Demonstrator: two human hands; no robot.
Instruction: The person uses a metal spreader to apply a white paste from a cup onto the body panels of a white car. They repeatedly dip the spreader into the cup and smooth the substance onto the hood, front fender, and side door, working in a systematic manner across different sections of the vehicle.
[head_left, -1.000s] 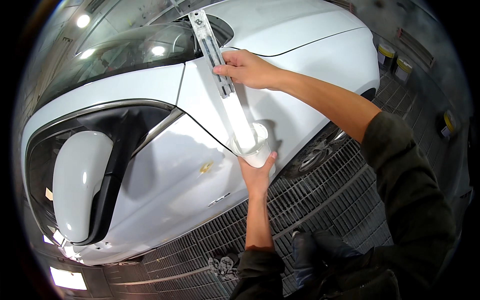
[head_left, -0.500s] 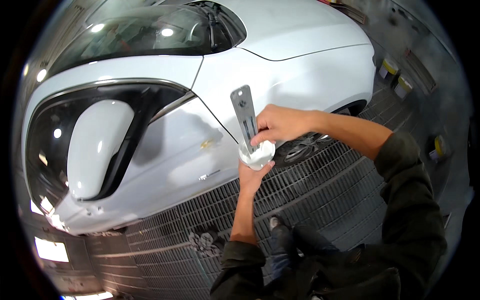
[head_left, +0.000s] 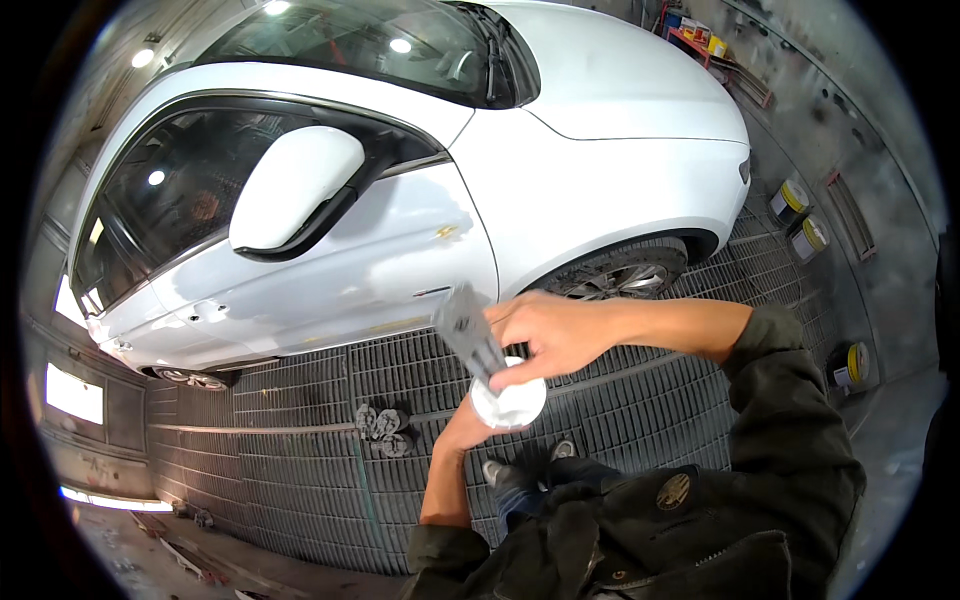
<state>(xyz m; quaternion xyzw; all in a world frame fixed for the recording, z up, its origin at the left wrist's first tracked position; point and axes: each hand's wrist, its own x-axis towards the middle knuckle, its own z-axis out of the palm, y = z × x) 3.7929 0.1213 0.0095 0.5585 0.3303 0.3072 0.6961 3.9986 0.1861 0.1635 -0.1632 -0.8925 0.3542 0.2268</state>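
Note:
My left hand (head_left: 463, 424) is wrapped round a small white cup (head_left: 522, 411) from below, at the lower middle of the view. White liquid shows inside the cup. My right hand (head_left: 552, 335) grips a flat grey paint stirring stick (head_left: 466, 328) with slots in it. The stick's lower end dips into the cup, while its upper end leans to the left and is blurred. Beyond my hands stands a white car; its front door (head_left: 340, 270) has grey patches and a small yellowish spot (head_left: 446, 232).
The side mirror (head_left: 300, 190) juts out from the car. A front wheel (head_left: 620, 272) stands on the slatted grating floor (head_left: 300, 450). Paint cans (head_left: 790, 200) line the right wall, and another can (head_left: 850, 366) is nearer. A grey crumpled-looking bundle (head_left: 384, 428) lies left of my feet.
My view has shifted, so more of the car and floor shows. Both hands with the cup sit lower in the picture, and the stirring stick leans further left.

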